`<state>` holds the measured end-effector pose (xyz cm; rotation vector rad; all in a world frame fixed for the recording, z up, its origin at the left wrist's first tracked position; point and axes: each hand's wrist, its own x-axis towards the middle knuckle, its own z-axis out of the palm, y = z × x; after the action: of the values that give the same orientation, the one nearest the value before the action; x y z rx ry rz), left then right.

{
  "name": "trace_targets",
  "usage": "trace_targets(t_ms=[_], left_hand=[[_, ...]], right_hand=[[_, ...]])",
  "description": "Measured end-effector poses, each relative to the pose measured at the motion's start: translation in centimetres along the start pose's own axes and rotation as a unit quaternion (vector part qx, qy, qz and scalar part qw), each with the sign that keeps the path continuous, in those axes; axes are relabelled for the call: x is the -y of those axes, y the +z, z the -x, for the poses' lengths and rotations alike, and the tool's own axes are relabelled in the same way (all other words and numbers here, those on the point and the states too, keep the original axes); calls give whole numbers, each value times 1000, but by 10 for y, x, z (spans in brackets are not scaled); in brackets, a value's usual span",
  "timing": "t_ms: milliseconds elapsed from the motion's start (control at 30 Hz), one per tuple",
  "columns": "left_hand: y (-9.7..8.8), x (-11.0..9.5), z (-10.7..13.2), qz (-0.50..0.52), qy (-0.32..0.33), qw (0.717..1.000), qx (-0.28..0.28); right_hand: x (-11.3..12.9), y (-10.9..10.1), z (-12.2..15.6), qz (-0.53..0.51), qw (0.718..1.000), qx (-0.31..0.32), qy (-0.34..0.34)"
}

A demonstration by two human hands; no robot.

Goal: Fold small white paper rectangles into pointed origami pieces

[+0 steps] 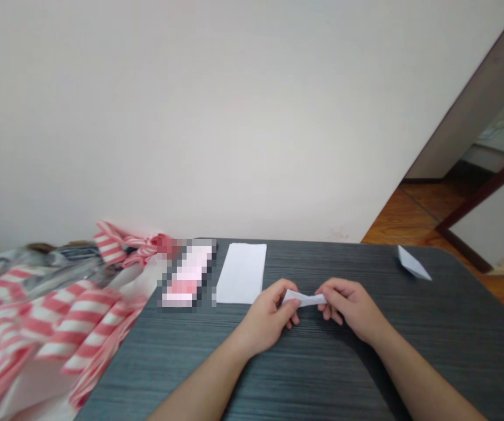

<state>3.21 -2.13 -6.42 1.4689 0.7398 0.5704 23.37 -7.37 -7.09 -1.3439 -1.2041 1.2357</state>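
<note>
While left hand (269, 318) and right hand (351, 307) pinch opposite ends of the folded paper strip (305, 300) just above the dark table (410, 362), fingertips clamped on it, an uneven pull could tear it or skew the crease. White sheet (242, 272) lies just beyond.

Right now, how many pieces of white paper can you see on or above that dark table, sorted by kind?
flat white sheet: 1
folded paper shape, lying near the far right corner: 1
small folded strip, pinched between the left hand and the right hand: 1
Total: 3
</note>
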Motion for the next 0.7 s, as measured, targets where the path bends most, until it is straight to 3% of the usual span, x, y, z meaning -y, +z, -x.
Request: trace_targets(t_ms=[367,600,700], left_hand=[[-1,0,3,-25,13,999,18],[-3,-9,3,-146,88,985,11],[-2,-10,2,-141,69,987,16]], right_hand=[[-3,0,-1,20,999,-13,24],[-3,3,-4,-13,999,-25,38],[-2,4,-4,-12,999,-18,37]])
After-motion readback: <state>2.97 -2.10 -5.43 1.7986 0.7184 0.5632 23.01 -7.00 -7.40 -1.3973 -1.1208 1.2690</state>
